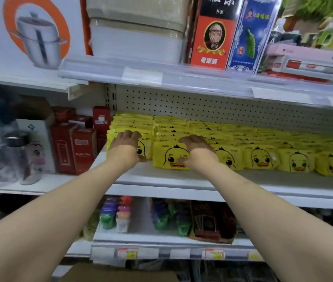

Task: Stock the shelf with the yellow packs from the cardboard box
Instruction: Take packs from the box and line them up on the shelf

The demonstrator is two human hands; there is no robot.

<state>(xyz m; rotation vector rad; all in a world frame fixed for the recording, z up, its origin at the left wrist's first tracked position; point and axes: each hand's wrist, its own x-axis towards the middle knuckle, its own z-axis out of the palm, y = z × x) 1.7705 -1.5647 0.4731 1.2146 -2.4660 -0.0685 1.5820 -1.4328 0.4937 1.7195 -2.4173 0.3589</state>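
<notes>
Yellow packs (261, 157) line the shelf (181, 179). Left hand (123, 144) grips the end one, right hand (199, 149) clutches the next.

The person's left forearm (63, 202) at 8 o'clock and right forearm (263, 202) at 4 o'clock are bare as far up as I can see, long and slim, narrowing to bare wrists, the left grip (125, 143) and right grip (197, 148) uncovered too.
</notes>
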